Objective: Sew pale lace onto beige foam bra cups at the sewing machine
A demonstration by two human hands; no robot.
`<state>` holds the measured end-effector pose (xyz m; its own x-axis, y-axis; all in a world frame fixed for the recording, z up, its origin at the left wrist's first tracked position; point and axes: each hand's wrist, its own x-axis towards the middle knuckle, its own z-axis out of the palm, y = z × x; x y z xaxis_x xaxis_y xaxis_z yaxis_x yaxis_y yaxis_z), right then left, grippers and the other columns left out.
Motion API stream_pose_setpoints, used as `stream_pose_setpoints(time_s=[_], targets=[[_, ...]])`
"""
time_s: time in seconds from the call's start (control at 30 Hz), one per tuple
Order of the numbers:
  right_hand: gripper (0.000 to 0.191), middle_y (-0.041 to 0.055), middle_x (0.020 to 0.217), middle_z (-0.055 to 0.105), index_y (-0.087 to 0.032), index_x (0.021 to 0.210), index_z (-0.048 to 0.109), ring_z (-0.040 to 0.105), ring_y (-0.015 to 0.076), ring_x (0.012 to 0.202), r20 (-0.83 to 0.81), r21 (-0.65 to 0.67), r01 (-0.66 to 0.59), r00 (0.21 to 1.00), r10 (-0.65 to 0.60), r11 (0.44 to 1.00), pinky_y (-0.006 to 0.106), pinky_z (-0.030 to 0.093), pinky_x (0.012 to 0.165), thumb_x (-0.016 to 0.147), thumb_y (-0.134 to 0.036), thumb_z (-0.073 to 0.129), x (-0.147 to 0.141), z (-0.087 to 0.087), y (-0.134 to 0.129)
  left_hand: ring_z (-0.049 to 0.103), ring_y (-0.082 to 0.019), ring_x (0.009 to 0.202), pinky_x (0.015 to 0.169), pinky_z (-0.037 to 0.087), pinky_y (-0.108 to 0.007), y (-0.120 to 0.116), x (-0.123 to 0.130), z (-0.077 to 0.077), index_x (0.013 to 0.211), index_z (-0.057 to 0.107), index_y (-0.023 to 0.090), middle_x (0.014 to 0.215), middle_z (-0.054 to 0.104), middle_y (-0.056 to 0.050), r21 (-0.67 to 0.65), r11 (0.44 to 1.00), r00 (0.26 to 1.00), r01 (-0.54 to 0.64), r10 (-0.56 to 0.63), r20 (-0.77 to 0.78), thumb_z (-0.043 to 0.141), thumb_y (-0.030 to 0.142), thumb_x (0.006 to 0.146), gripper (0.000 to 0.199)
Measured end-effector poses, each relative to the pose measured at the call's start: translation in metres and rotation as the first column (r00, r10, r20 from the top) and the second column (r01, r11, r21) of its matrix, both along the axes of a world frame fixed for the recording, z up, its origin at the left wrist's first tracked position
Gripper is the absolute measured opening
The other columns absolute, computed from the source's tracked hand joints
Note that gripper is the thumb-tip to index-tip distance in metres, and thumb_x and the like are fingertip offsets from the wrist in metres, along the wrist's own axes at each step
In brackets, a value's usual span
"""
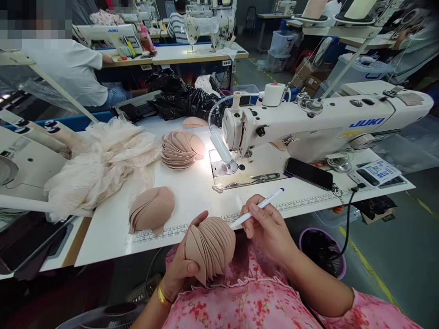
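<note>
My left hand (183, 265) is closed around a fanned stack of beige bra cups (211, 249), held at the table's front edge above my lap. In my right hand (264, 224) is a white marker pen (258, 208), its dark-blue end pointing up to the right and its lower tip at the stack's right edge. A smaller pile of beige cups (152, 208) lies on the table to the left. Farther back, a larger fanned pile of cups (181, 148) sits under the lamp light, with a single cup (195, 122) behind it.
A white JUKI sewing machine (322, 119) stands at the right, with thread snips (265, 177) and a black phone (308, 173) before it. Gauzy cream fabric (106, 160) is heaped at the left. Beyond are a black plastic bag (185, 96) and a seated person (68, 73).
</note>
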<state>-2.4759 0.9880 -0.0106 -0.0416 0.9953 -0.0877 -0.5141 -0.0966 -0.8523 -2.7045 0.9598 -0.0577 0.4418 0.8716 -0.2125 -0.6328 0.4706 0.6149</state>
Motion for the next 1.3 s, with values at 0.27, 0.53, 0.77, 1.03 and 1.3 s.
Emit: stream_pose_setpoints(time_s=[0.27, 0.53, 0.77, 1.03, 1.3], targets=[[0.031, -0.0052, 0.056, 0.061, -0.023, 0.085, 0.062, 0.053, 0.0123, 0.052, 0.038, 0.038, 0.071, 0.997, -0.072, 0.997, 0.026, 0.037, 0.059, 0.101, -0.049, 0.072, 0.007, 0.003, 0.000, 0.043, -0.047, 0.150, 0.116, 0.046, -0.059, -0.001, -0.001, 0.007, 0.158, 0.046, 0.036, 0.160, 0.050, -0.012, -0.046, 0.999, 0.999, 0.017, -0.019, -0.040, 0.098, 0.039, 0.063, 0.107], [0.031, -0.0062, 0.057, 0.057, -0.023, 0.085, 0.062, 0.055, 0.0127, 0.054, -0.007, 0.057, 0.035, 0.999, -0.035, 0.998, 0.027, 0.038, 0.060, 0.102, -0.047, 0.070, 0.002, 0.003, -0.002, 0.046, -0.046, 0.148, 0.116, 0.047, -0.060, -0.002, 0.001, 0.010, 0.156, 0.048, 0.035, 0.157, 0.053, -0.011, -0.022, 0.999, 0.999, 0.026, -0.026, -0.018, 0.095, 0.040, 0.067, 0.101], [0.028, -0.0058, 0.058, 0.062, -0.023, 0.089, 0.062, 0.055, 0.0128, 0.054, 0.090, 0.064, 0.032, 0.995, -0.038, 0.997, 0.028, 0.038, 0.062, 0.104, -0.046, 0.067, 0.002, 0.001, -0.007, 0.053, -0.046, 0.142, 0.110, 0.053, -0.059, -0.001, 0.004, 0.001, 0.155, 0.049, 0.035, 0.155, 0.055, -0.012, -0.005, 1.000, 1.000, -0.001, 0.001, 0.012, 0.094, 0.040, 0.067, 0.099], [0.026, -0.0060, 0.057, 0.062, -0.024, 0.088, 0.063, 0.054, 0.0133, 0.055, 0.059, 0.083, 0.059, 0.996, -0.064, 0.995, 0.028, 0.037, 0.061, 0.105, -0.044, 0.066, 0.001, 0.004, -0.008, 0.048, -0.047, 0.147, 0.118, 0.044, -0.064, -0.001, 0.005, 0.018, 0.155, 0.049, 0.034, 0.156, 0.054, -0.012, -0.032, 0.999, 0.999, 0.036, -0.036, -0.009, 0.093, 0.039, 0.068, 0.097], [0.026, -0.0062, 0.055, 0.060, -0.024, 0.088, 0.062, 0.054, 0.0141, 0.055, 0.052, 0.127, 0.048, 0.997, -0.055, 0.991, 0.029, 0.038, 0.062, 0.107, -0.042, 0.063, -0.001, 0.005, -0.009, 0.049, -0.047, 0.146, 0.122, 0.039, -0.062, 0.000, 0.007, 0.018, 0.153, 0.051, 0.034, 0.153, 0.057, -0.011, -0.066, 0.997, 0.999, 0.029, -0.030, -0.022, 0.095, 0.040, 0.063, 0.100]])
